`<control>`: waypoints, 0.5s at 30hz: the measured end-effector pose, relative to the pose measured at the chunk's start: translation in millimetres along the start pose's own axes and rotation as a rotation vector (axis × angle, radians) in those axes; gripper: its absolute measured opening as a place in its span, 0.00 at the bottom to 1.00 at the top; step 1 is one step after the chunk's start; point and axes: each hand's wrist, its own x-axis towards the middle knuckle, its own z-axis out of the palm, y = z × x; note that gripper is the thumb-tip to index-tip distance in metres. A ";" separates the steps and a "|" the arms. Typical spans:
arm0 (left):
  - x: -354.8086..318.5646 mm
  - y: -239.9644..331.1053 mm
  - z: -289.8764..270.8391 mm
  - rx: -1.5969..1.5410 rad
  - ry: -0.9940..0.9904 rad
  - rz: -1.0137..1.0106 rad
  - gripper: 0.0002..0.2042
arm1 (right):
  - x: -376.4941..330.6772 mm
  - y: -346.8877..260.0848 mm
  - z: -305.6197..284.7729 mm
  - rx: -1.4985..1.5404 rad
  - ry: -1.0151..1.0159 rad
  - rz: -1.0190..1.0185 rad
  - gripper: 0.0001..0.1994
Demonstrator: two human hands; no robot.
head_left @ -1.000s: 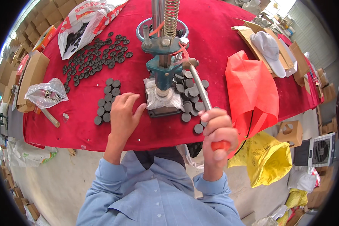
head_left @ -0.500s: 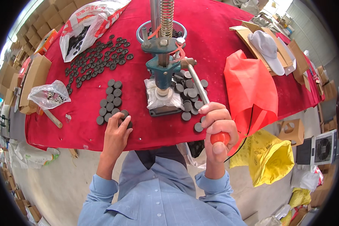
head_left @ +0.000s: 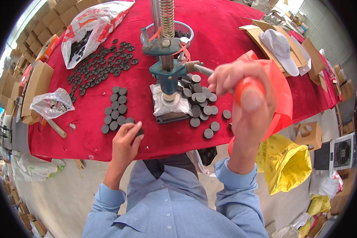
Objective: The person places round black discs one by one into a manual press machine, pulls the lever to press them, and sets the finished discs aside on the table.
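Two hands are in use. Right hand (head_left: 258, 109) is closed around the knob (head_left: 245, 84) of the lever (head_left: 203, 70), likely for leverage on the press (head_left: 169, 77), forward-left of it. Left hand (head_left: 125, 143) has bent fingers at a dark disc (head_left: 141, 132); a grip cannot be confirmed. Disc rows (head_left: 114, 105) lie just beyond that hand, probably for easy reach.

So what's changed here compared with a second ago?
Your left hand has moved from beside the press toward the table's near edge, to the near end of the grey discs; whether it holds one is unclear. Your right hand, still gripping the lever's red knob, has moved up and right in the picture. The press and cap stayed put.
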 end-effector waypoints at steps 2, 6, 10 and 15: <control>25.9 6.4 13.3 -0.021 0.093 0.020 0.26 | 21.3 -7.3 3.0 -0.003 0.013 0.075 0.16; 75.0 13.3 39.8 -0.250 0.129 -0.156 0.31 | 55.0 -12.8 15.7 -0.030 0.077 0.199 0.17; 96.8 17.3 61.9 -0.315 0.089 -0.168 0.35 | 64.2 -11.2 18.2 -0.031 0.059 0.186 0.18; 110.1 20.4 76.5 -0.289 0.110 -0.119 0.35 | 57.3 -9.1 18.4 -0.026 0.107 0.175 0.18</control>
